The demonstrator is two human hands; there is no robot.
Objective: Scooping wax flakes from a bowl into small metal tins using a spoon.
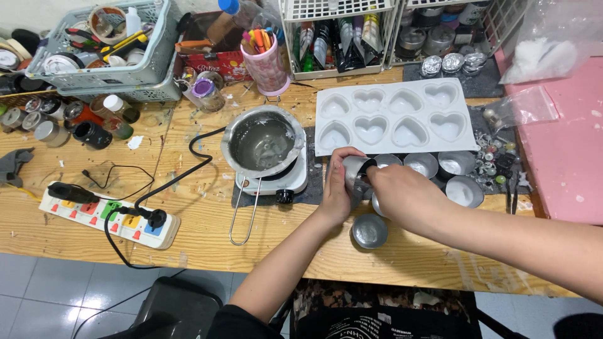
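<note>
While the left hand [336, 188] wraps its grip around a small round silver metal tin [355, 171] tipped on its side, the right hand [402, 196] covers the tin's open mouth, fingers bunched at the rim; whether they pinch anything there is hidden, so I cannot tell how that grip stands. Both hands hover just above the wooden bench [207, 232], in front of a white silicone mould with 8 heart-shaped hollows [394, 116]. Another empty silver tin [369, 231] sits on the bench right below the hands, and part of a third peeks out under the right hand, mostly covered. Just behind the hands stands a row of similar tins holding white wax [440, 166], the nearest ones partly blocked by the knuckles. Left of the hands, a steel melting pot with a wire handle [262, 141] rests on a small white electric hotplate [276, 182], its contents grey and hard to read. A black cable runs from there to a white power strip with coloured switches [110, 215]. The right forearm leaves the view at the right edge
</note>
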